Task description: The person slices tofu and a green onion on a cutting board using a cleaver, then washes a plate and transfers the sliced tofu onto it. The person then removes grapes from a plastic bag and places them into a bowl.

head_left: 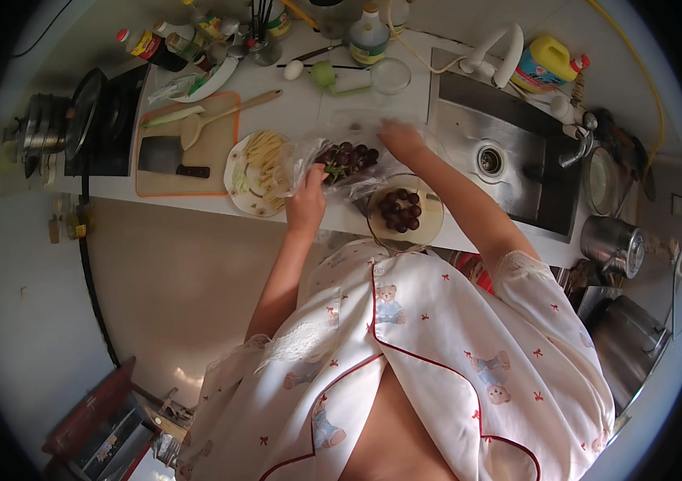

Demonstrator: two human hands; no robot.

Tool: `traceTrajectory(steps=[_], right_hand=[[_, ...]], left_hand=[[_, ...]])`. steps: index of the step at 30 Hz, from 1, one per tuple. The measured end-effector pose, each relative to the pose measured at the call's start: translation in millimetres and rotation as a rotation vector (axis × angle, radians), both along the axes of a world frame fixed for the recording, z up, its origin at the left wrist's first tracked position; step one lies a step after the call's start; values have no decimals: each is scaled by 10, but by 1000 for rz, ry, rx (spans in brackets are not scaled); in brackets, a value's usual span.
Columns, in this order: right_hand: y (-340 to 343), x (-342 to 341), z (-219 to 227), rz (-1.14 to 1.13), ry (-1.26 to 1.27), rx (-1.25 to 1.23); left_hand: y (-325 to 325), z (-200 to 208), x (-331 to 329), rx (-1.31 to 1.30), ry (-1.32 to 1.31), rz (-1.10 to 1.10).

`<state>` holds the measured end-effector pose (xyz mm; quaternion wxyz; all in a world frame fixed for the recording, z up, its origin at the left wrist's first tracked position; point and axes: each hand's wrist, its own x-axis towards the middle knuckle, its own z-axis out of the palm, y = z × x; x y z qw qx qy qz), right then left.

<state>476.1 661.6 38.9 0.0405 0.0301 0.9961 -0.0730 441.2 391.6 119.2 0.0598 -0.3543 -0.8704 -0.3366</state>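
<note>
A clear plastic bag (301,154) lies on the counter with a bunch of dark red grapes (349,157) in it. My left hand (306,202) is closed on the bag's near left side, fingertips next to the green grape stem. Across the bag, at its far right, my right hand (402,139) touches or hovers by the plastic; motion blurs its fingers, so their grip is unclear. Close to my body, a round bowl (434,223) holds a smaller cluster of grapes (399,210) at the counter's front edge.
Left of the bag stand a plate of pale cut strips (265,164) and a cutting board (221,180) with a cleaver (166,155) and a wooden spatula (225,116). To the right is a steel sink (469,120). Bottles and a glass bowl (391,76) line the back.
</note>
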Motion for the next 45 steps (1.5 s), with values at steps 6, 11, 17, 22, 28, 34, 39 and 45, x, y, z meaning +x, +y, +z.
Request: traceTrajectory(steps=[6, 11, 17, 22, 28, 34, 39, 45], right_hand=[[-224, -119, 532, -94, -17, -479], [-159, -421, 151, 150, 85, -284], [-173, -613, -302, 114, 165, -222], [-204, -402, 115, -225, 62, -877], [-244, 260, 1334, -495, -263, -1954], [-408, 588, 1742, -407, -25, -1986], [-505, 695, 1910, -449, 211, -1754], [-617, 763, 2172, -420, 382, -1419]], left_hand=[[-11, 89, 60, -33, -66, 22], [39, 154, 23, -50, -38, 5], [54, 76, -50, -7, 19, -7], [54, 36, -68, -14, -11, 39], [82, 7, -138, 0, -10, 41], [111, 41, -193, 0, -51, 5], [117, 51, -218, 6, -28, -26], [122, 44, -227, -42, 34, -23]])
